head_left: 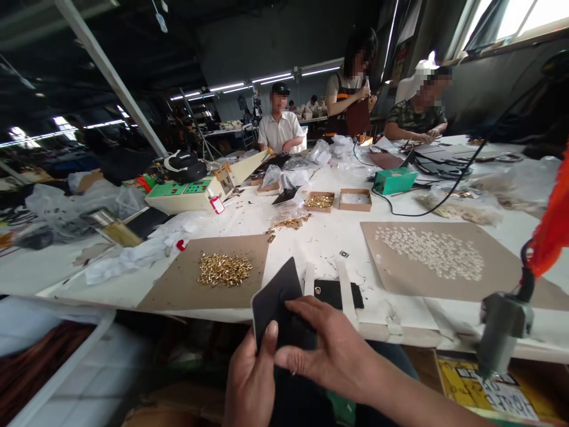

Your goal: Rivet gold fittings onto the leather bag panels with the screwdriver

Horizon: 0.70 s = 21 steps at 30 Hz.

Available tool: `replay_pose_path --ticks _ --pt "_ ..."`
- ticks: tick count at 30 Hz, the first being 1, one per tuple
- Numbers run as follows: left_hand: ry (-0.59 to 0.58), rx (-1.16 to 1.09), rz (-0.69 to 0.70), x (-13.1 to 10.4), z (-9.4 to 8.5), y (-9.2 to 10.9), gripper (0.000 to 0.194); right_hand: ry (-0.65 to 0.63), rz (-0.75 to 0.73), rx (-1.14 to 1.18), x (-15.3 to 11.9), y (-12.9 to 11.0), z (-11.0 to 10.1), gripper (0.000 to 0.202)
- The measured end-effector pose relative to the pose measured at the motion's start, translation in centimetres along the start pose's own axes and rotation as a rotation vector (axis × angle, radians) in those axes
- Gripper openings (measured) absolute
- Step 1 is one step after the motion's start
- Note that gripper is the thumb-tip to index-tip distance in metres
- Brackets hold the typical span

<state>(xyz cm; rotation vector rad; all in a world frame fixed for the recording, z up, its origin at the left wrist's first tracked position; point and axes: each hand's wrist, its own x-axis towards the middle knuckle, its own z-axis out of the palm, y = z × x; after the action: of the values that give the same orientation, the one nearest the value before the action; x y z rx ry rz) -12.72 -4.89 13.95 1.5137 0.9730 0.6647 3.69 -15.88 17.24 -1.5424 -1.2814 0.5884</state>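
Note:
A flat black leather-like panel with a pale edge is tilted upright in front of me. My left hand grips its lower left side, thumb lying on the dark face. Bent around the panel's right side is my right hand, its fingertips touching the face and its thumb lower down. A tiny shiny thing shows just under the right thumb, too small to name. Beyond my hands, a black piece with a small gold ring on it lies at the table's edge, crossed by two white strips.
Gold metal rings lie heaped on brown card at the left; small pale pieces spread over another card. Behind are small boxes, a green device with a cable, and a machine. A grey tool hangs right. Several people sit or stand opposite.

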Motion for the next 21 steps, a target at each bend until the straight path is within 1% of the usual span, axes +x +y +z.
replay_pose_path --ticks 2,4,5,7,8,9,10,11,12,13,14,15,16,17,19,21 --pt "-0.072 0.061 0.14 -1.6 1.5 -0.2 0.071 -0.022 0.023 0.08 -0.4 -0.4 0.1 0.072" --pt "-0.127 0.167 0.287 -3.1 3.2 -1.0 0.083 -0.011 0.047 0.176 -1.0 -0.5 0.0 0.062" --pt "-0.134 0.219 0.349 -3.7 4.0 -1.4 0.09 0.008 0.077 0.235 -1.2 -0.4 -0.1 0.058" --pt "-0.146 0.301 0.473 -4.6 5.2 -2.2 0.101 0.059 0.188 0.364 -1.7 -0.1 -0.7 0.053" --pt "-0.179 0.336 0.532 -4.7 5.6 -2.3 0.105 0.082 0.261 0.424 -2.0 0.2 -1.3 0.053" --pt "-0.241 0.373 0.582 -4.8 5.7 -2.2 0.108 0.1 0.339 0.476 -2.3 0.7 -2.0 0.054" --pt "-0.311 0.407 0.612 -4.6 5.7 -1.9 0.106 0.115 0.415 0.519 -2.6 1.2 -2.8 0.055" --pt "-0.359 0.436 0.618 -4.3 5.5 -1.6 0.099 0.126 0.486 0.558 -3.0 1.8 -3.8 0.056" --pt "-0.375 0.451 0.601 -3.9 5.3 -1.2 0.087 0.137 0.548 0.601 -3.4 2.5 -4.8 0.057" --pt "-0.357 0.447 0.564 -3.3 5.1 -0.9 0.073 0.142 0.604 0.649 -4.0 3.3 -5.7 0.058" --pt "-0.315 0.421 0.513 -2.6 5.0 -0.8 0.062 0.139 0.658 0.702 -4.6 4.1 -6.4 0.059" --pt "-0.276 0.384 0.447 -2.0 5.0 -0.9 0.055 0.129 0.707 0.762 -5.3 4.9 -6.8 0.059" --pt "-0.259 0.341 0.361 -1.3 5.2 -1.3 0.053 0.116 0.75 0.823 -6.1 5.6 -6.9 0.058" --pt "-0.277 0.291 0.258 -0.8 5.5 -1.8 0.057 0.104 0.785 0.878 -7.0 6.3 -6.7 0.054" --pt "-0.392 0.173 0.052 0.1 6.4 -3.2 0.065 0.088 0.837 0.964 -8.6 7.3 -5.6 0.043" --pt "-0.481 0.078 -0.081 0.6 7.2 -4.4 0.062 0.085 0.86 1.002 -9.6 7.8 -4.4 0.038"
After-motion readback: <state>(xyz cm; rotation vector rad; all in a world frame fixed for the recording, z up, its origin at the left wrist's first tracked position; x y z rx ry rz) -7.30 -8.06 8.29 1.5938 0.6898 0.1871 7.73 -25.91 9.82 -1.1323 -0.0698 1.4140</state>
